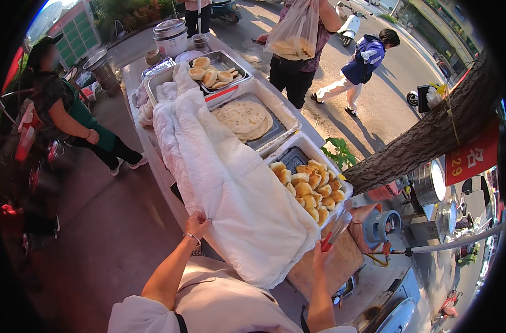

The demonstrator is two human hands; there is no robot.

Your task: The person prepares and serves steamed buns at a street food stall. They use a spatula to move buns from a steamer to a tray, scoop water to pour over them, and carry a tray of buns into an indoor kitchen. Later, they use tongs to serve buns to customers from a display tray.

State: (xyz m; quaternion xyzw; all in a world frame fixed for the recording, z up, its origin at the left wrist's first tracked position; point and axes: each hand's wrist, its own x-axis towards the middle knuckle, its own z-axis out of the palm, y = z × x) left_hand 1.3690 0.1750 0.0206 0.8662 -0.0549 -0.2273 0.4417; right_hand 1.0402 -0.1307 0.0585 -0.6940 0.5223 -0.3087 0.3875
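My left hand [197,224] pinches the near-left edge of a white quilted cloth [223,179], which drapes over the near side of several food boxes. In my right hand [322,253] is a pair of tongs [338,224] with red grips, pointing up and away beside the nearest box. That white foam box [345,189] holds many golden-brown buns [305,189], partly covered by the cloth. Beyond it, round flatbreads [246,118] lie on a metal tray in a second foam box [292,125]. Pale round buns [211,74] fill part of a farther metal tray [240,68].
A rice cooker [170,39] stands at the table's far end. Right of me are a wooden board [340,258], a gas cylinder [379,224] and a leaning tree trunk [423,129]. A person in a green apron [80,118] stands left; another holds a plastic bag [296,37] across the table.
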